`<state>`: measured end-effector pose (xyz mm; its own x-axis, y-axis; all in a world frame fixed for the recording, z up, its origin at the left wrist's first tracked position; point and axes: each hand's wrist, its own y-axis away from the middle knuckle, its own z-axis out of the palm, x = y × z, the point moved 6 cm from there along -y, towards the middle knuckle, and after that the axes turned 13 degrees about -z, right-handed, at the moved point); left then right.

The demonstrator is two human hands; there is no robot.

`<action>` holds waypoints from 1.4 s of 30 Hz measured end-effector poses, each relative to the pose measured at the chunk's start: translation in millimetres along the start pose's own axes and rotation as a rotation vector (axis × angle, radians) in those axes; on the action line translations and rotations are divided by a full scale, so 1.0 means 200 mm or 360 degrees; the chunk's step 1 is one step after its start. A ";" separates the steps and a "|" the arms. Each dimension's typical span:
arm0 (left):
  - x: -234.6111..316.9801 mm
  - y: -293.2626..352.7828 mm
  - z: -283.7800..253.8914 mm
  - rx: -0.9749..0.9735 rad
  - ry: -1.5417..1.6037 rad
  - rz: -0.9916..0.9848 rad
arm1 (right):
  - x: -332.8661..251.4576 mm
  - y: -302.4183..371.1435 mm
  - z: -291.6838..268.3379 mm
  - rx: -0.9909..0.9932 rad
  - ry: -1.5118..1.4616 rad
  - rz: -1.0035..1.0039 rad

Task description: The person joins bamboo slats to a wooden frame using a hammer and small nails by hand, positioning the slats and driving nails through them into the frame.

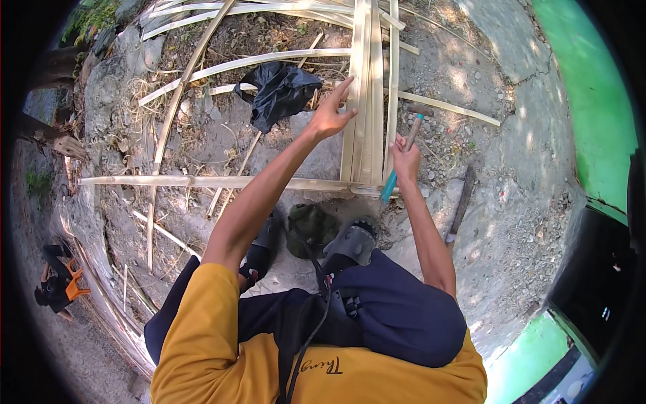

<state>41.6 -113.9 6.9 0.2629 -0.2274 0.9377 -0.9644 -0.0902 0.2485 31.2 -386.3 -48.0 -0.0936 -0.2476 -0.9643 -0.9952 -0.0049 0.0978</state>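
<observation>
Several pale, flat bamboo strips point(365, 128) lie side by side on the ground in front of me. Their near ends meet a long crosswise bamboo strip point(262, 182). At the left edge of the bundle, my left hand point(330, 118) is open, its fingers stretched out; whether the fingertips touch the strips is unclear. My right hand point(406, 163) is closed around a hammer point(412, 131) with a teal grip, just right of a separate narrow strip point(393, 67). The hammer's head points away from me, close to another strip lying crosswise.
A black plastic bag point(279, 94) lies left of the bundle. More loose strips point(176, 101) cross the ground there. A long dark stick-like thing point(462, 202) lies at right, before a green wall point(592, 101). Far left, a person sits on an orange chair point(77, 281).
</observation>
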 end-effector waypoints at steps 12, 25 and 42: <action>-0.09 0.71 -0.04 -0.0255 -0.1256 0.0435 | -0.39 0.48 -0.37 -0.0111 0.0539 -0.0398; -0.24 0.84 0.02 -0.0298 -0.1597 0.0559 | -0.30 1.14 -0.10 -0.1067 0.0692 -0.0541; -0.24 0.85 0.01 -0.0306 -0.1611 0.0544 | -0.35 1.07 -0.04 -0.1003 0.0859 -0.0686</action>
<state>-134.5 -120.5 3.4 -0.2043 -0.9138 0.3510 -0.9562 0.2631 0.1285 -174.9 -377.8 41.4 0.4632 -0.5181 -0.7191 -0.7268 -0.6864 0.0263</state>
